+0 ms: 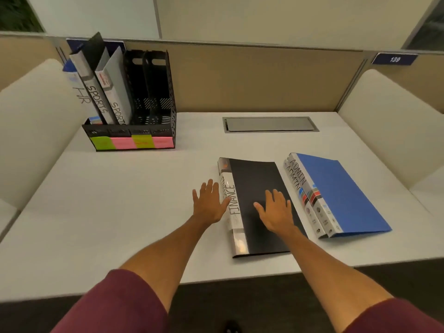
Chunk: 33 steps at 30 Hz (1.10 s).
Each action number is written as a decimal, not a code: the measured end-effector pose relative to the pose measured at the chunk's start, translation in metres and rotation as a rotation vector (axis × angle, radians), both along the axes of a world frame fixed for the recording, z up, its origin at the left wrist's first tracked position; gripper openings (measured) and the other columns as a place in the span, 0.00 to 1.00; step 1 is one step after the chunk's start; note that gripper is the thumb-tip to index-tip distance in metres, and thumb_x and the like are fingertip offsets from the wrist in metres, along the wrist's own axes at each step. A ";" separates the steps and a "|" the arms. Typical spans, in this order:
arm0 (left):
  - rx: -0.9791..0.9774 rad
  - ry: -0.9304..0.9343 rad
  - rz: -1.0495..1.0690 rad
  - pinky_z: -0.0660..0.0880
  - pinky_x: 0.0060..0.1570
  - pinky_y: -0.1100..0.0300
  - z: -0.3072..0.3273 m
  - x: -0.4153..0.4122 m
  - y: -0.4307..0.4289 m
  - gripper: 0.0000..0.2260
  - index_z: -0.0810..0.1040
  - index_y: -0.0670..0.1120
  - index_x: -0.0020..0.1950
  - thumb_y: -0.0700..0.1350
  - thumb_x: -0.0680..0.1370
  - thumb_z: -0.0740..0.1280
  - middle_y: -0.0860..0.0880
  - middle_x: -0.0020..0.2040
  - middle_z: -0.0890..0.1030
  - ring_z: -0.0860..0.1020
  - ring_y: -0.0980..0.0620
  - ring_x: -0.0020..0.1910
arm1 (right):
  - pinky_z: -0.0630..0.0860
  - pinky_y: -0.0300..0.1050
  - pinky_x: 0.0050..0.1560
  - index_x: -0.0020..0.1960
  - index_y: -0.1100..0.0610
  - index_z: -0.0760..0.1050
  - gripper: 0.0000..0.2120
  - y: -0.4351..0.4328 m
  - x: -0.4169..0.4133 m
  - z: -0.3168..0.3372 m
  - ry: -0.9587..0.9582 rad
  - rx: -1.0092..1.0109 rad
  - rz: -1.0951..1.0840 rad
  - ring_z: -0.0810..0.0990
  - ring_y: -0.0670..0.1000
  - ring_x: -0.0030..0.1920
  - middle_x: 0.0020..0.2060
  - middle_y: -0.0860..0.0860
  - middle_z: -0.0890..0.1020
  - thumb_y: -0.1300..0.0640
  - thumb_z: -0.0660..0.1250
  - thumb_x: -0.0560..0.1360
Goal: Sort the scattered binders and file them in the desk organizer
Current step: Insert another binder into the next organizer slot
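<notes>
You are looking down at a white desk (120, 200), and both your arms reach forward from dark red sleeves (115, 306) at the bottom of the frame. Just right of centre lies the black binder (254, 188), flat on the desk with its cover up; its white spine label faces left and reads FINANCE in hand-drawn capitals, with a clear glossy strip at each end of the spine. A second lettered spine shows just under that label, though you cannot read it. Your left hand (209, 203) is spread open, palm down, beside the spine, with its thumb touching the label. Your right hand (276, 210) lies open and flat on the black cover, fingers spread, gripping nothing. To the right of the frame, near the black binder but apart from it, sits the blue binder (341, 193) stacked on another one, both white spines marked ADMIN and carrying small coloured blocks lower down. In the upper left of the frame stands the black desk organizer (153, 97), a perforated rack with green and pink sticky notes (132, 142) along its front lip. Its left slots hold upright binders leaning left: one marked HR (78, 92) and two marked SPORTS (105, 94). The right slots show only their black walls.
</notes>
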State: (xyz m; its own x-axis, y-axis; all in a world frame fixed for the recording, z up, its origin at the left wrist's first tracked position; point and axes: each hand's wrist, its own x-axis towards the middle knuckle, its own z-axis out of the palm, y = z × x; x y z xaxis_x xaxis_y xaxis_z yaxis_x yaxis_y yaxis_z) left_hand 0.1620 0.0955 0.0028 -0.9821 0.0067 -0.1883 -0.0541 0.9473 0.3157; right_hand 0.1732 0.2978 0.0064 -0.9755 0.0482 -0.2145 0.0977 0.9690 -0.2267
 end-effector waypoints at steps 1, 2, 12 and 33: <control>0.020 -0.008 0.020 0.42 0.74 0.42 -0.003 -0.002 0.006 0.34 0.48 0.49 0.78 0.65 0.78 0.52 0.48 0.79 0.46 0.46 0.44 0.78 | 0.47 0.58 0.75 0.78 0.56 0.51 0.32 0.008 -0.003 -0.001 -0.001 0.001 -0.001 0.48 0.58 0.78 0.77 0.57 0.52 0.40 0.52 0.80; 0.044 -0.018 0.039 0.43 0.74 0.42 -0.007 -0.004 0.011 0.34 0.49 0.49 0.78 0.65 0.78 0.53 0.48 0.79 0.48 0.47 0.44 0.78 | 0.48 0.58 0.75 0.78 0.56 0.51 0.32 0.014 -0.006 -0.002 -0.002 0.001 -0.006 0.48 0.58 0.78 0.77 0.57 0.52 0.40 0.52 0.80; 0.459 -0.112 0.267 0.77 0.58 0.48 -0.029 -0.013 0.045 0.30 0.64 0.48 0.69 0.60 0.73 0.68 0.47 0.66 0.73 0.77 0.44 0.60 | 0.51 0.58 0.74 0.78 0.57 0.50 0.34 0.049 -0.022 -0.020 -0.121 0.036 -0.074 0.51 0.61 0.77 0.77 0.58 0.53 0.39 0.52 0.80; 1.242 -0.204 0.568 0.78 0.43 0.56 0.010 -0.009 -0.023 0.20 0.67 0.46 0.63 0.36 0.74 0.70 0.48 0.55 0.77 0.79 0.50 0.45 | 0.54 0.58 0.75 0.77 0.57 0.51 0.32 -0.026 -0.018 -0.028 -0.100 -0.249 -0.036 0.51 0.60 0.77 0.77 0.59 0.53 0.41 0.52 0.80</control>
